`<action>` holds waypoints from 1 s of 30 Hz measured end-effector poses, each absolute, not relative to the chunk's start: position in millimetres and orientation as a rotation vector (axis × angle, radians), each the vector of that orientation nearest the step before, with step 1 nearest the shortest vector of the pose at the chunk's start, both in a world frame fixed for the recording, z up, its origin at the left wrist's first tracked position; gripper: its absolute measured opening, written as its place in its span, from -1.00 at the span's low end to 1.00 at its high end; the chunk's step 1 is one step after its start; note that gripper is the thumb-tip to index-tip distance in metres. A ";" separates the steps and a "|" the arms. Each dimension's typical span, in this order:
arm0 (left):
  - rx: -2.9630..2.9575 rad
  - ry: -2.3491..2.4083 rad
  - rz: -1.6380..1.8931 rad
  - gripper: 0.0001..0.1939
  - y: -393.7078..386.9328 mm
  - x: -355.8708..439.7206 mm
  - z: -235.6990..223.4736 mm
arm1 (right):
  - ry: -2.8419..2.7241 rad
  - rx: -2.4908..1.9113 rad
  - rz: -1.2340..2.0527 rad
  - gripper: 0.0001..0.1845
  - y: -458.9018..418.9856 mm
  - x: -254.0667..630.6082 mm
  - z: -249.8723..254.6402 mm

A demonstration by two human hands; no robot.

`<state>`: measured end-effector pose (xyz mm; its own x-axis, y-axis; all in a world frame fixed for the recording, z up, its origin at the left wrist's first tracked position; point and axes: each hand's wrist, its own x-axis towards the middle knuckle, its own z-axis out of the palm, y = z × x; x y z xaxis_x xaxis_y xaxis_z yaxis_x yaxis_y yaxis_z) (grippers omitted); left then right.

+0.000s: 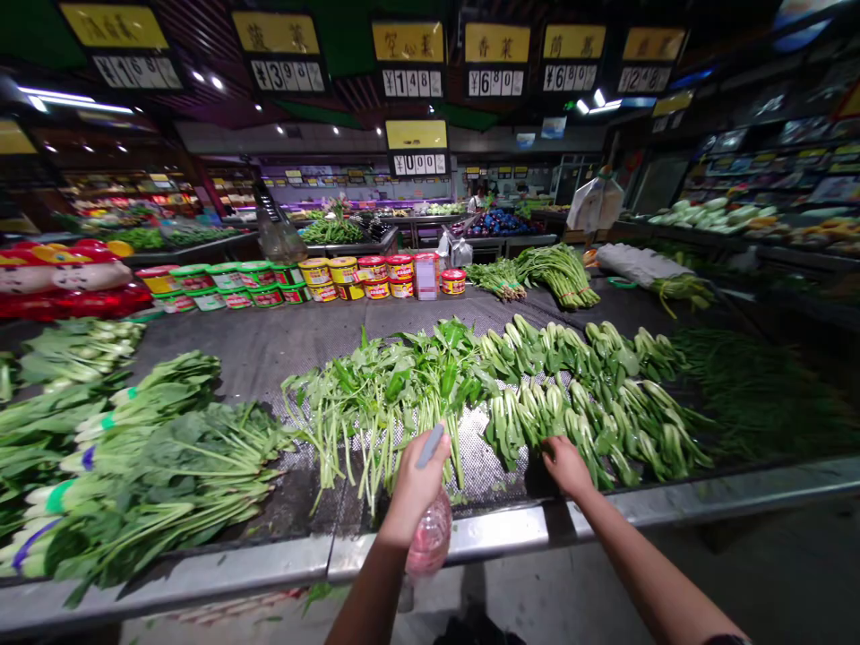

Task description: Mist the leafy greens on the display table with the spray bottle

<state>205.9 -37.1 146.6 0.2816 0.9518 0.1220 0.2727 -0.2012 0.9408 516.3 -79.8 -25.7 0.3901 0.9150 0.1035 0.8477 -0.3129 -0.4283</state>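
My left hand [420, 479] is closed around the neck of a spray bottle [430, 533]. Its body is clear and pinkish, and its grey top pokes out above my fist. The bottle hangs over the metal front edge of the display, just below the loose leafy greens [376, 394] with long pale stems. To the right, my right hand [570, 468] reaches to the front row of small bok choy [537, 408]. Its fingers are curled at the near end of one bok choy, and the fingertips are partly hidden.
Banded leafy bunches [87, 457] and spinach-like greens [215, 457] lie at the left. Stacked tubs [336, 278] line the back, beside long green bundles [557, 273]. Dark thin greens [759, 385] fill the right. A metal rail [672, 509] runs along the front; price signs [417, 148] hang overhead.
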 end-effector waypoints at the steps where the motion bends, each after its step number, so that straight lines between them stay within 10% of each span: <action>1: 1.660 1.139 0.967 -0.55 -38.9 208.4 146.9 | -1.527 -2.234 0.219 -0.68 -79.9 518.7 -25.3; 30: 1.763 1.346 1.124 -0.63 -66.5 254.6 162.9 | -1.375 -2.196 0.124 -0.66 -101.5 569.7 -50.7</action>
